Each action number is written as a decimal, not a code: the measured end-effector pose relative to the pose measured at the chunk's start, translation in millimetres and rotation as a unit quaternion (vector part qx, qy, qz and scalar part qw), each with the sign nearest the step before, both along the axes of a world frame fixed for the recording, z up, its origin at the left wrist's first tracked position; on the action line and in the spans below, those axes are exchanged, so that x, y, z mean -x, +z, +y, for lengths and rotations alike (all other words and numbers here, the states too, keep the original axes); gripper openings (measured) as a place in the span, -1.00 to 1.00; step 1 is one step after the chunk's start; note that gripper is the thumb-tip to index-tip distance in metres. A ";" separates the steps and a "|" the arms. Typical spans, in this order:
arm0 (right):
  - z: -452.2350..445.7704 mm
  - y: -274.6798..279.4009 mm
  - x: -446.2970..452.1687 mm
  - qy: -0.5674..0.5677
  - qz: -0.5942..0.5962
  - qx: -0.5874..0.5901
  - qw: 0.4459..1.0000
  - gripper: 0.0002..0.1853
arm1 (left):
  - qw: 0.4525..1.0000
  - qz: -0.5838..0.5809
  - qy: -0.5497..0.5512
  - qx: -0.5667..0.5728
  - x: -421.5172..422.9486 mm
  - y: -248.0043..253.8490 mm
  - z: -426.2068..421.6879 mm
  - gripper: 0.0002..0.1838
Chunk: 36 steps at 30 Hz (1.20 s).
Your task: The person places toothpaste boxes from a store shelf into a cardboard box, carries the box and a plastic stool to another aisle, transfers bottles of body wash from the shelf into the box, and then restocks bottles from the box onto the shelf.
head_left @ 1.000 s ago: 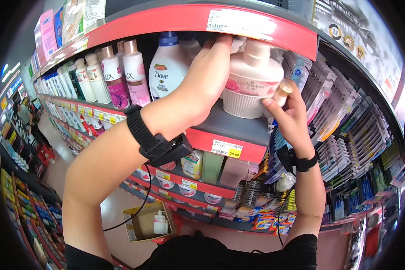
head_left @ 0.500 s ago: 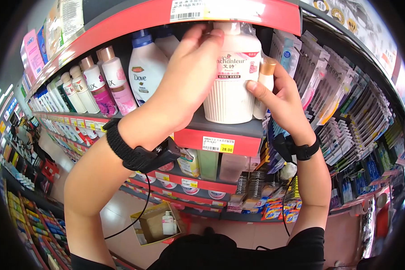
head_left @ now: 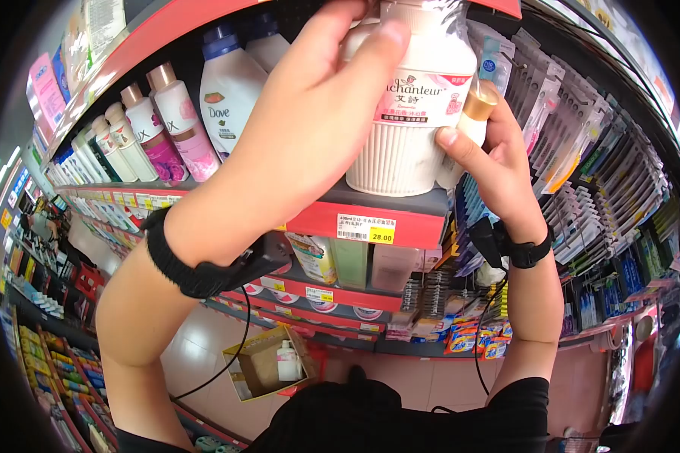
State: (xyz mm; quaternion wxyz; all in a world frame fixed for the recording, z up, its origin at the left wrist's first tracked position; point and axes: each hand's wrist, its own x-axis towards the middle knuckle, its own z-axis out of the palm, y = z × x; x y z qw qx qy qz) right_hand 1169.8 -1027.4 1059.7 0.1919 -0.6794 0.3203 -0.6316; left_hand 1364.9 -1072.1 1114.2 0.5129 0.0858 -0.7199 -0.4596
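Observation:
A large white Enchanteur bottle (head_left: 400, 143) with a ribbed lower half stands tilted at the shelf's front corner. Around its upper part my left hand (head_left: 329, 98) is closed, thumb near the neck; its fingertips are hidden. A small gold-capped bottle (head_left: 478, 113) is attached or pressed to its right side. My right hand (head_left: 499, 155) grips this small bottle, with the thumb in front. Left of my left hand stands a white Dove bottle (head_left: 227, 94) with a blue cap.
LUX bottles (head_left: 181, 124) line the shelf at the left. Packaged toothbrushes (head_left: 582, 151) hang at the right. A price label (head_left: 366, 228) is on the red shelf edge (head_left: 423, 235). An open cardboard box (head_left: 242, 385) on the floor holds a white bottle (head_left: 287, 362).
The large bottle has come forward and turned, so its front label shows larger. Both hands have moved with it, and the view has shifted.

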 end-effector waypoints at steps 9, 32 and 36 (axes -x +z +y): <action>-14.1 9.2 8.3 0.020 0.010 -0.047 0.999 -0.48 | 0.998 -0.042 -0.023 0.034 -4.3 1.1 -12.0 -0.41; 103.3 -54.4 28.6 -0.093 -0.184 -0.082 0.975 -0.11 | 0.878 0.005 0.067 0.474 1.1 -0.3 61.3 -0.55; 121.2 -41.0 9.7 -0.119 -0.064 -0.142 0.981 -0.10 | 0.946 -0.039 0.032 0.321 1.8 -12.7 59.6 -0.65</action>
